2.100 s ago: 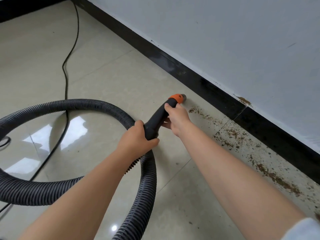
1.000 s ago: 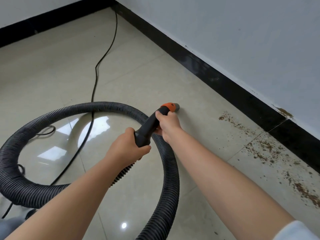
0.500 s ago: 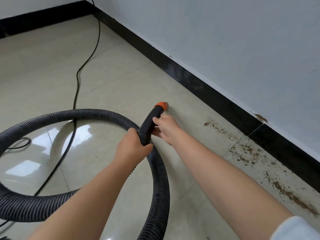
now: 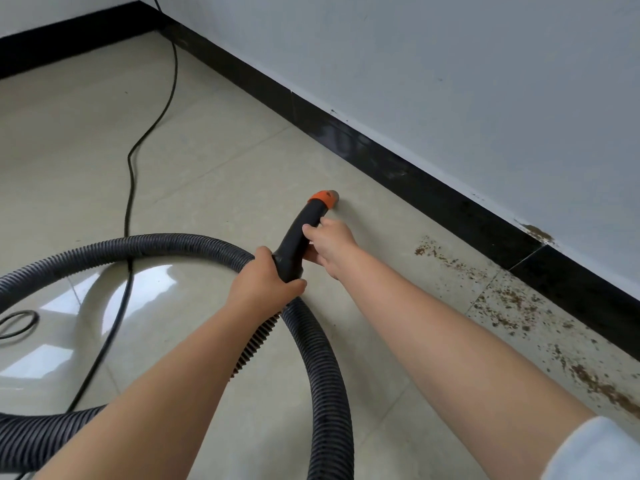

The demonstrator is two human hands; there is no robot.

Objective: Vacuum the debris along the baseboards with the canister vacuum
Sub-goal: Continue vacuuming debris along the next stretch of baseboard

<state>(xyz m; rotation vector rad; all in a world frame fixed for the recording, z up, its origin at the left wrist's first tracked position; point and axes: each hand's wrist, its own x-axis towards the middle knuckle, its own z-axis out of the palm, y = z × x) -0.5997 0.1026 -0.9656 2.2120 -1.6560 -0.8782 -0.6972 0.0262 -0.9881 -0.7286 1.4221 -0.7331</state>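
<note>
— So, where are your hands?

— Your left hand (image 4: 265, 284) is wrapped round the base of the black plastic handle tube (image 4: 300, 237), right where the ribbed dark grey vacuum hose (image 4: 322, 358) joins it. Your right hand (image 4: 330, 242) grasps the same tube higher up, fingers curled round its side.

— And the nozzle?

— The orange-collared nozzle tip (image 4: 325, 198) sits low at the glossy beige floor tiles (image 4: 214, 161), near the black baseboard (image 4: 398, 168) but apart from it.

— The dirt?

— The brown crumbly debris (image 4: 509, 303) lies scattered along the baseboard to your right, well apart from the nozzle, thickest towards the lower right edge.

— Anything else?

— The hose loops wide to your left and back under your left forearm. A thin black power cord (image 4: 130, 188) runs from the far corner across the tiles, passing under the hose loop.
</note>
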